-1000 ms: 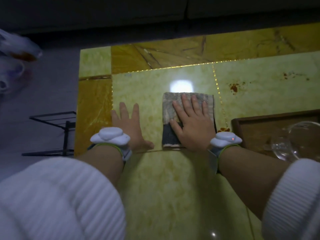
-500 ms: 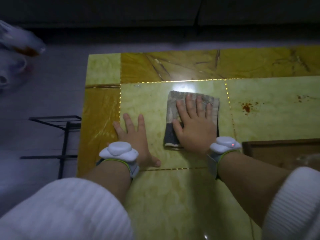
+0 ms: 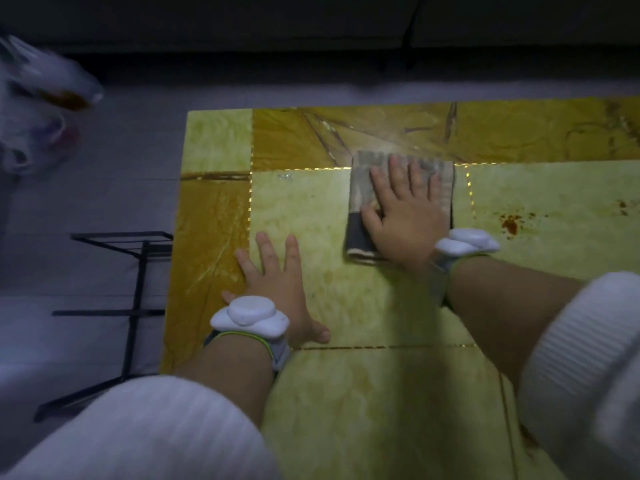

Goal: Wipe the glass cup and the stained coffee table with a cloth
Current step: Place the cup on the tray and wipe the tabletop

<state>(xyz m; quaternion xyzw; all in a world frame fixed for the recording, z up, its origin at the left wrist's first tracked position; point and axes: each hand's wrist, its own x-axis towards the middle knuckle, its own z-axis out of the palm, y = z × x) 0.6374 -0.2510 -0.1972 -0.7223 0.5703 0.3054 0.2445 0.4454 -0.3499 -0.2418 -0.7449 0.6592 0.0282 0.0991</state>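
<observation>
While the cloth [image 3: 401, 206] is pressed flat under the spread right hand [image 3: 408, 216], the left hand [image 3: 277, 289] lies released on the coffee table [image 3: 363, 410]. Stains [image 3: 510, 223] are seen at three o'clock of the cloth

Single head view, looking steeply down, close over coffee table [image 3: 363, 306]

Both arms wear thick, white, rib-knit sleeves, the left sleeve [image 3: 145, 431] and the right sleeve [image 3: 585, 368] pushed back to leave the forearms bare. Each wrist carries a smooth, white, rounded plastic tracker on a grey strap edged in yellow-green (lobed, rather like a flattened flower): the left tracker [image 3: 249, 315], the right tracker [image 3: 467, 241].
</observation>
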